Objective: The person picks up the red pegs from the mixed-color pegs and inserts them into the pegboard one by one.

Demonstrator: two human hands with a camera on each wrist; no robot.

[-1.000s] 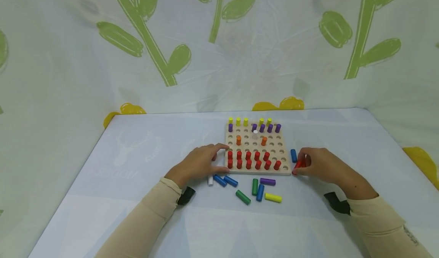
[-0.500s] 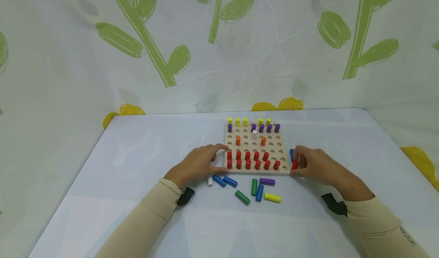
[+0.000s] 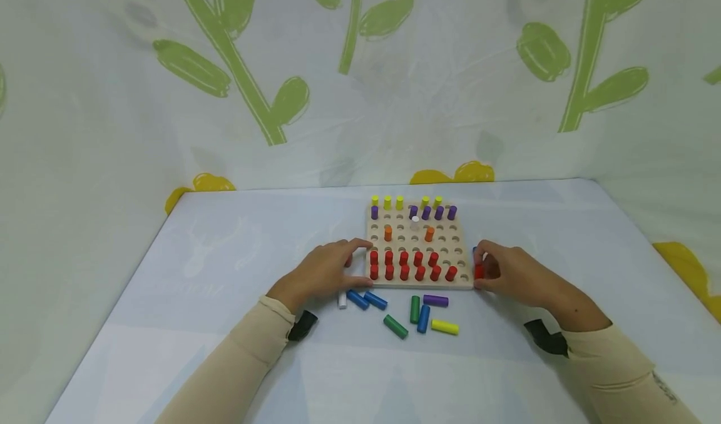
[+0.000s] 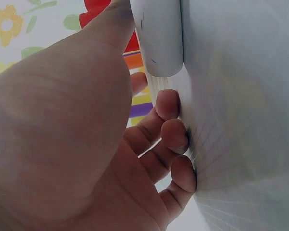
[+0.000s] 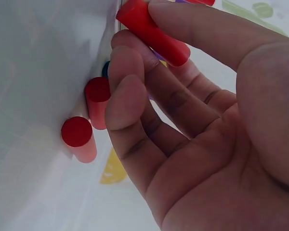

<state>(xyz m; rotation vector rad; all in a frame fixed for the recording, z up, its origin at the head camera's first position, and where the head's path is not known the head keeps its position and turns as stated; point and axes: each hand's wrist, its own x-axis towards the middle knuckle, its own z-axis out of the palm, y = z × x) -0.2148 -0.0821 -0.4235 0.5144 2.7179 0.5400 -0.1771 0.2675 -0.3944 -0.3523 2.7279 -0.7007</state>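
A wooden pegboard lies on the table. Two rows of red pegs stand along its near side, with yellow, purple, orange and white ones farther back. My left hand rests at the board's left edge, thumb at the near corner and forefinger higher up. Just right of the board, my right hand pinches a red peg between thumb and fingers. Past the curled fingertips in the right wrist view are two more red pegs. A blue peg is mostly hidden behind the right hand.
In front of the board lie loose pegs: green, blue, purple and yellow. By the left thumb are a white peg and two blue ones. A patterned wall covering rises behind the table.
My right hand has shifted slightly left to the board's right edge, and it now covers most of the blue peg there. The left hand stays at the board's left edge.
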